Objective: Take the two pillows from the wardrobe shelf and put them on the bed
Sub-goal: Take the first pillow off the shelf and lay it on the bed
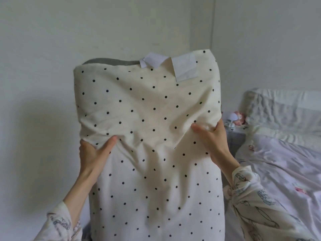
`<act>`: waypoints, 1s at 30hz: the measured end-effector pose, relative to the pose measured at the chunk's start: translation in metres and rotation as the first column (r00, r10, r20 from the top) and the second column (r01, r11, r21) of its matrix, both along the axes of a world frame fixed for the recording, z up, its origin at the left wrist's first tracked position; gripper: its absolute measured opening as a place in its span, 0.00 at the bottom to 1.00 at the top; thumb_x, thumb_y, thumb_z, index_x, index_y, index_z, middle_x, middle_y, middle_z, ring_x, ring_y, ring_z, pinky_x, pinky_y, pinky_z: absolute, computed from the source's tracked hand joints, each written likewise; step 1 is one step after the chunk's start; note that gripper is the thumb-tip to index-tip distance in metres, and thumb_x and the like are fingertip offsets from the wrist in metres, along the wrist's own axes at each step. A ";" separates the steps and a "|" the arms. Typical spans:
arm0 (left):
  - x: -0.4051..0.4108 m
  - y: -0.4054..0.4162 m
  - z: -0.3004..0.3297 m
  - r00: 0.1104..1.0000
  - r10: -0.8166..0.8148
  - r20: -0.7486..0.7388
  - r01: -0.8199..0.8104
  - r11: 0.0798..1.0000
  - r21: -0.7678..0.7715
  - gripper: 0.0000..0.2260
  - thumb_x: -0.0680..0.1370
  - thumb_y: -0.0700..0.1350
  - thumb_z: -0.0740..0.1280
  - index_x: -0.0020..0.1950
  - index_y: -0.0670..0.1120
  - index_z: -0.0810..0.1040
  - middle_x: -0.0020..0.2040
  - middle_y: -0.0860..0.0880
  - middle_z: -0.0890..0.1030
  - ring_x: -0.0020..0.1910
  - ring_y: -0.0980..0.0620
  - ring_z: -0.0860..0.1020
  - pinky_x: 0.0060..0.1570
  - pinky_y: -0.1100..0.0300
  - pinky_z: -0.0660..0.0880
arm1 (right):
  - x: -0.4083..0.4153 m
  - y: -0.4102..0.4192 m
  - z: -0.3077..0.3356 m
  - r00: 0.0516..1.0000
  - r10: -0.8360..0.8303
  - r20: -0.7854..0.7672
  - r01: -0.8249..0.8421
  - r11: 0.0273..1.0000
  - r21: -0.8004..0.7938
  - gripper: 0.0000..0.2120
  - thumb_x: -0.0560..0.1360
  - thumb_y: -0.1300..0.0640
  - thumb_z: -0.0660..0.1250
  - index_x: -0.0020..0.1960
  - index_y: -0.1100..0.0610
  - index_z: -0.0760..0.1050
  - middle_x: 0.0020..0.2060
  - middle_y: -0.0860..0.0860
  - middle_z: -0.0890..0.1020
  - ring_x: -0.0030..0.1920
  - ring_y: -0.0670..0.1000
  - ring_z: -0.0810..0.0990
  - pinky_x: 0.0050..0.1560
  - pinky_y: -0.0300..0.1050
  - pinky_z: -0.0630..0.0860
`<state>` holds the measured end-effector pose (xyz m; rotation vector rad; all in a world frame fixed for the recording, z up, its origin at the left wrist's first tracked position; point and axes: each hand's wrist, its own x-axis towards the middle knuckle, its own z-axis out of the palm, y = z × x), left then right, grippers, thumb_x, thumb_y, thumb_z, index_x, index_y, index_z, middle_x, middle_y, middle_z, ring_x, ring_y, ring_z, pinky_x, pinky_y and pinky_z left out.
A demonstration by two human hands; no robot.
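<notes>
Polka-dot pillow fills my view, held upright in the air before a white wall. My left hand pinches a fold of its cover on one edge, and my right hand grips the opposite edge (two white labels sit at its top). To the right lies the bed, its floral sheet rumpled.
</notes>
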<state>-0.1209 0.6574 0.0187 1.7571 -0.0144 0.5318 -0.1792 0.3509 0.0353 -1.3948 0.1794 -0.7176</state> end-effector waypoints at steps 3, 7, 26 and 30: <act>0.065 -0.037 0.000 0.993 -0.116 0.024 0.116 0.993 -0.014 0.38 0.59 0.63 0.74 0.63 0.49 0.67 0.60 0.50 0.76 0.58 0.50 0.75 0.58 0.54 0.73 | 0.036 -0.029 -0.003 0.993 -0.114 -0.008 0.114 0.993 0.011 0.25 0.65 0.56 0.76 0.58 0.49 0.70 0.49 0.49 0.82 0.47 0.51 0.83 0.43 0.50 0.82; 0.133 -0.096 -0.003 0.965 -0.241 0.106 0.245 0.969 -0.029 0.18 0.66 0.54 0.76 0.49 0.64 0.71 0.50 0.64 0.76 0.49 0.64 0.75 0.48 0.69 0.70 | 0.077 -0.074 -0.004 0.974 -0.226 -0.017 0.226 0.974 0.009 0.21 0.64 0.56 0.77 0.50 0.45 0.70 0.47 0.48 0.82 0.44 0.49 0.83 0.39 0.47 0.81; 0.454 -0.499 0.003 0.727 -0.681 0.092 0.686 0.726 -0.052 0.31 0.62 0.56 0.76 0.61 0.50 0.68 0.57 0.51 0.78 0.55 0.52 0.77 0.56 0.56 0.74 | 0.266 -0.383 0.007 0.752 -0.659 -0.036 0.658 0.752 -0.019 0.19 0.64 0.53 0.77 0.46 0.47 0.69 0.45 0.49 0.81 0.43 0.49 0.82 0.30 0.40 0.77; 0.523 -0.592 -0.003 0.675 -0.734 0.077 0.738 0.670 -0.080 0.31 0.63 0.53 0.77 0.60 0.50 0.67 0.57 0.51 0.77 0.56 0.51 0.76 0.53 0.58 0.73 | 0.321 -0.452 -0.004 0.711 -0.702 -0.040 0.702 0.712 -0.002 0.18 0.65 0.53 0.77 0.45 0.46 0.68 0.44 0.47 0.80 0.42 0.48 0.81 0.30 0.39 0.76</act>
